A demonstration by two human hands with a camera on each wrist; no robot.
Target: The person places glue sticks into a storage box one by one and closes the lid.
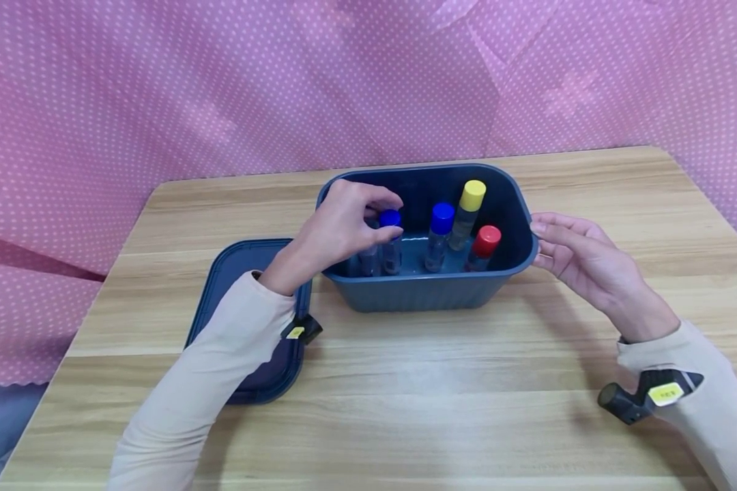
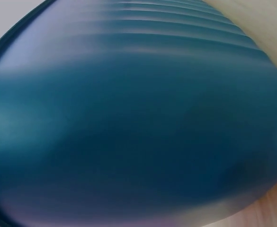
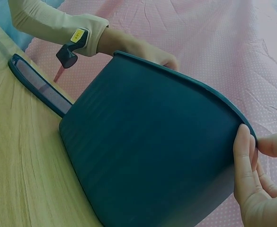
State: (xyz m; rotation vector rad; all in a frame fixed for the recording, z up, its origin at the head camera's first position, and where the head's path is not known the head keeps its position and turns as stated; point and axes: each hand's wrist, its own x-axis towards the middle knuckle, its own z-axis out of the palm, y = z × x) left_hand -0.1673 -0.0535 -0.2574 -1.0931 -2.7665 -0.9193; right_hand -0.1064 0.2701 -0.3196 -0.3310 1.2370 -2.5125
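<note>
A dark blue plastic bin (image 1: pixel 417 293) stands on the table, holding several clear bottles upright. My left hand (image 1: pixel 344 221) reaches over the bin's left side, thumb and fingers apart around a blue-capped bottle (image 1: pixel 392 256); a gap shows between them and the cap. Beside it is another clear bottle (image 1: pixel 368 261), its top hidden by that hand. Farther right are a second blue-capped bottle (image 1: pixel 441 235), a yellow-capped bottle (image 1: pixel 469 211) and a red-capped bottle (image 1: pixel 484 247). At the right end, my right hand (image 1: pixel 586 259) pinches the bin's rim between thumb and fingers.
A dark blue lid (image 1: pixel 248 252) lies on the wooden table (image 1: pixel 442 409), left of the bin and partly under the left forearm. Pink dotted cloth (image 1: pixel 344 88) hangs behind the table. The bin's outer wall (image 2: pixel 138 104) fills most of the left wrist view.
</note>
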